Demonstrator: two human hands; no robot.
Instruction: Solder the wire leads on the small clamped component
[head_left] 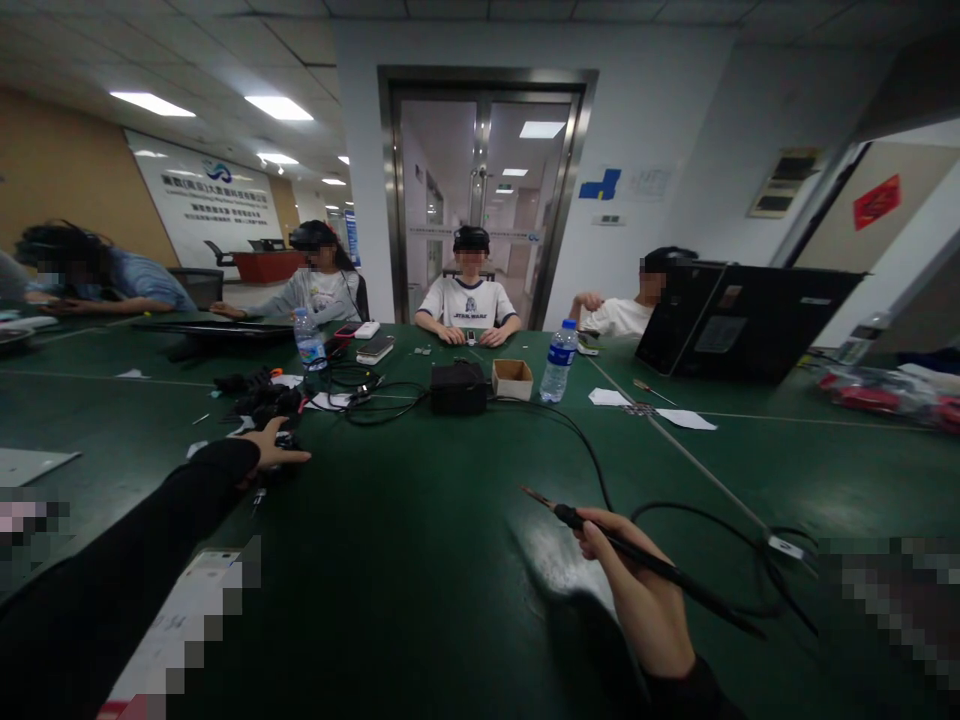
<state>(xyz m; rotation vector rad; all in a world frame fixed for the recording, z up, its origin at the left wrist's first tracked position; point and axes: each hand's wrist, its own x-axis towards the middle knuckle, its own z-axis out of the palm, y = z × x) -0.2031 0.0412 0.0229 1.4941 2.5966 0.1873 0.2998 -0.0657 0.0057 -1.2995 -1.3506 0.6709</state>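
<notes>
My right hand (641, 595) is closed round the black handle of a soldering iron (571, 518), held above the green table. The iron's bare tip points up and to the left, and its cable curves back along the table. Stretched out at the left, my left hand (276, 447) has its thumb and fingers apart. It is over small dark parts beside a heap of black parts (259, 392). Whether the fingertips touch any of those parts is hidden.
A black box (457, 390) with cables stands mid-table beside an open cardboard box (512, 382) and a water bottle (559, 362). Another bottle (307, 340) stands left. A large black case (750, 320) is at right. Several people with headsets sit around the green table (420, 580).
</notes>
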